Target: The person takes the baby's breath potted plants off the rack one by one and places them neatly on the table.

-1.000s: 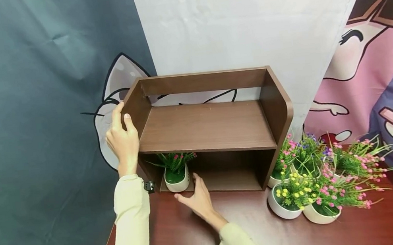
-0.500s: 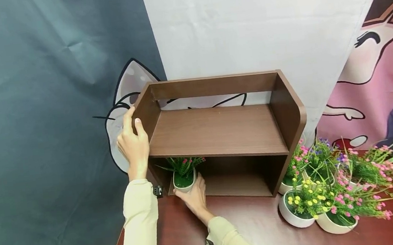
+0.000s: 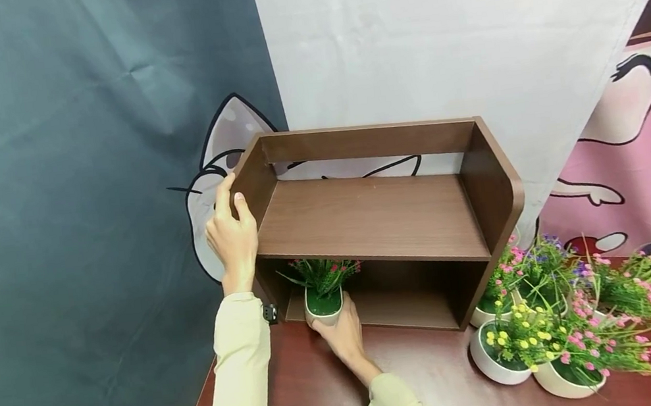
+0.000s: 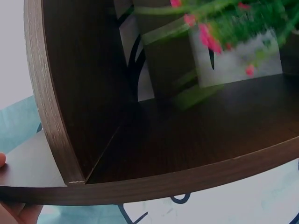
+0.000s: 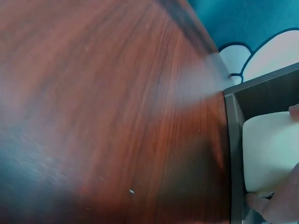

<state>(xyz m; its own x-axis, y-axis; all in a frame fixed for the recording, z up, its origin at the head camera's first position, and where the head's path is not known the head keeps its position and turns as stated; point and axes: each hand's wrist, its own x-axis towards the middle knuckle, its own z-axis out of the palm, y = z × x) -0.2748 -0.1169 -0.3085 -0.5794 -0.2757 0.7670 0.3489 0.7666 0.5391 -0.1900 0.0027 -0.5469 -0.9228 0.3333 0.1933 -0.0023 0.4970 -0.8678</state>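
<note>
A dark brown two-tier shelf [image 3: 362, 215] stands on the table. Its left side panel is held by my left hand [image 3: 232, 236], thumb on the inner face. In the left wrist view, only a thumb tip and part of the fingers show at the left edge, either side of the panel. Inside the lower compartment, toward the left, stands a potted plant [image 3: 322, 301] with pink flowers and a white pot. My right hand [image 3: 345, 330] grips this pot from the front right. The right wrist view shows fingers around the white pot [image 5: 268, 149], cut off by the frame.
Several potted plants with pink, yellow and purple flowers crowd the table right of the shelf, including a yellow-flowered one [image 3: 499, 357]. A reddish-brown table [image 3: 303, 390] extends in front. Printed curtains [image 3: 356, 41] hang behind and at the left.
My right hand has moved from beside the pot to gripping it, and the plant has shifted slightly right in the compartment. The left hand stays on the panel. The head view has shifted left.
</note>
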